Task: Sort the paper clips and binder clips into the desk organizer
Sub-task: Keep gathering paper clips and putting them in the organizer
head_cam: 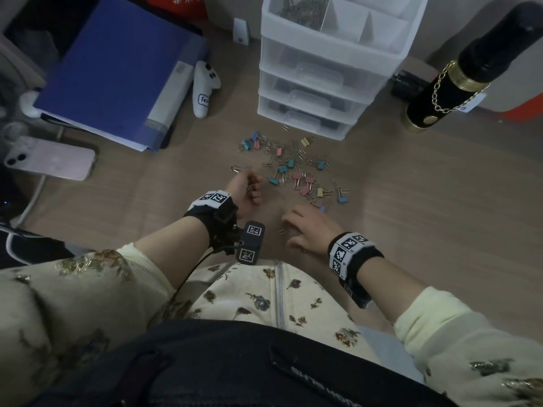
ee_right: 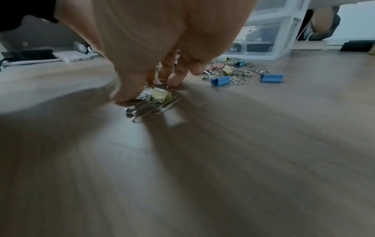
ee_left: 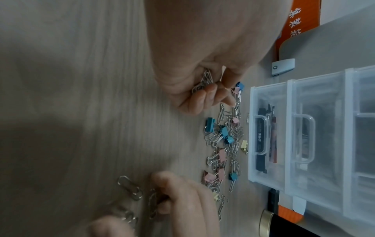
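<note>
A loose pile of silver paper clips and pastel binder clips (head_cam: pixel 293 168) lies on the wooden desk in front of the translucent drawer organizer (head_cam: pixel 323 69). Its top left compartment holds paper clips (head_cam: pixel 299 10). My left hand (head_cam: pixel 246 189) hovers at the pile's left edge, curled round a bunch of paper clips (ee_left: pixel 202 80). My right hand (head_cam: pixel 305 230) sits nearer to me, fingers spread. Its fingertips (ee_right: pixel 176 80) and thumb press on a small heap of paper clips (ee_right: pixel 146 105) with a yellow binder clip (ee_right: pixel 161 94) on top.
A blue binder (head_cam: pixel 117 63), a white game controller (head_cam: pixel 204 86) and a pink phone (head_cam: pixel 50 158) lie to the left. A black bottle with a gold chain (head_cam: pixel 458 83) stands to the right of the organizer. Two blue binder clips (ee_right: pixel 271 78) lie at the pile's near right.
</note>
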Tool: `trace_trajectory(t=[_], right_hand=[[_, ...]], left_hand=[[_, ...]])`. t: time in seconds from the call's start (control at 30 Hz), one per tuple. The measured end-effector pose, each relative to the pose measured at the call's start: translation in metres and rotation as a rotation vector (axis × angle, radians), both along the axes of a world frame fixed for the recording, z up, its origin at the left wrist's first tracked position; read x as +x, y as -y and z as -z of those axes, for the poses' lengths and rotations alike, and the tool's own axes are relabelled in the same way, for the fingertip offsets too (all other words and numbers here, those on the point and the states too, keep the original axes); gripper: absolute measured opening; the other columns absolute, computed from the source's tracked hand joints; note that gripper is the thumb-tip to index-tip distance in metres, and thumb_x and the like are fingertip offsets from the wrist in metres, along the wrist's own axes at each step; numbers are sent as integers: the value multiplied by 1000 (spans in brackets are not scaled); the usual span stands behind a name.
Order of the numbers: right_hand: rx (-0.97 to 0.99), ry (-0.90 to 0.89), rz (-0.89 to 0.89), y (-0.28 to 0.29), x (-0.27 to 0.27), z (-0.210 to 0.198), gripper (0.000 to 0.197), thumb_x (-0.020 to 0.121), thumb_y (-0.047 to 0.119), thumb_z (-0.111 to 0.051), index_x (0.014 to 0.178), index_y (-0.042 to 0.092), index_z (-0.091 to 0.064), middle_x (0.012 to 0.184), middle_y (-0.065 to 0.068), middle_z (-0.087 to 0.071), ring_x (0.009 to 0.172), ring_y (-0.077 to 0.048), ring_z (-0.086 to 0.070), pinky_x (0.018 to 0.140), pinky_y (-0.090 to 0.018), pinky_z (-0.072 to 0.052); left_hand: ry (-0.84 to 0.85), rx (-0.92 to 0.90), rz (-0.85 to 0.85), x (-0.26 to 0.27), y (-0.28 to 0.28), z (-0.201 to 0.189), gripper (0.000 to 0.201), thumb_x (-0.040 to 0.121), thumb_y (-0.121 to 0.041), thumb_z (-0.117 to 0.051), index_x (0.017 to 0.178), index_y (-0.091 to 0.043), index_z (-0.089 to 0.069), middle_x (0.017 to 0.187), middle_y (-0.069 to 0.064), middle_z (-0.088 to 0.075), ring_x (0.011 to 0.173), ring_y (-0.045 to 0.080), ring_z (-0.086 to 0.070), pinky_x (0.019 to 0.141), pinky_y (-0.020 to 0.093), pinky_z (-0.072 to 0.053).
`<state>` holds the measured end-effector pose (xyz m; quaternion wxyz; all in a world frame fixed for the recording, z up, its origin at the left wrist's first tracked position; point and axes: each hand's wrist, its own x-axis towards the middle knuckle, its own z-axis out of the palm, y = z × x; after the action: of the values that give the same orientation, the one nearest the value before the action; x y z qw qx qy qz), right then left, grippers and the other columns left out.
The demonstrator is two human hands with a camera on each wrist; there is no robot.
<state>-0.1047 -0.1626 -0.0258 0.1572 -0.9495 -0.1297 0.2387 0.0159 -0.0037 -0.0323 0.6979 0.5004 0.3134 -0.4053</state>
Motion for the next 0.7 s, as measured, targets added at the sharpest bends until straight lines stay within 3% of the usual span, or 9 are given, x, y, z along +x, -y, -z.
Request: trace_trajectory(t=[0.13, 0.23, 0.53, 0.7], right_hand=[[18, -15, -19, -4, 4, -2, 27, 91, 24, -56, 114, 10, -58, 112, -7, -57, 106, -24, -50, 92, -35, -39], [-24, 17, -72, -8, 4, -1, 19, 93, 19, -51, 107, 9, -60, 107, -8, -58, 102, -27, -52, 86, -36, -39], [-161, -23, -131, -17, 7, -5, 19, 87, 2, -50, 105, 5, -54, 107, -12, -54, 97, -30, -53, 78, -40, -47], [-1, -46, 119, -6, 14, -15, 10, 94, 14, -49, 99, 11, -56, 107, -6, -56, 99, -22, -53, 84, -34, -45]], left_hand=[[3, 20, -11, -2, 1, 1, 38, 99, -31, -37, 69, -12, -49, 62, -3, -32, 29, 7, -29, 34, 12, -23], [5, 24, -6, -4, 1, -1, 38, 99, -31, -37, 69, -12, -48, 62, -2, -33, 29, 7, -29, 35, 13, -23], [23, 44, 11, -6, 4, -6, 35, 99, -28, -36, 70, -12, -49, 62, -2, -34, 31, 7, -30, 36, 15, -24], [21, 47, 2, -7, 6, -9, 30, 98, -23, -38, 72, -12, -50, 64, -1, -42, 50, 10, -34, 45, 20, -31]])
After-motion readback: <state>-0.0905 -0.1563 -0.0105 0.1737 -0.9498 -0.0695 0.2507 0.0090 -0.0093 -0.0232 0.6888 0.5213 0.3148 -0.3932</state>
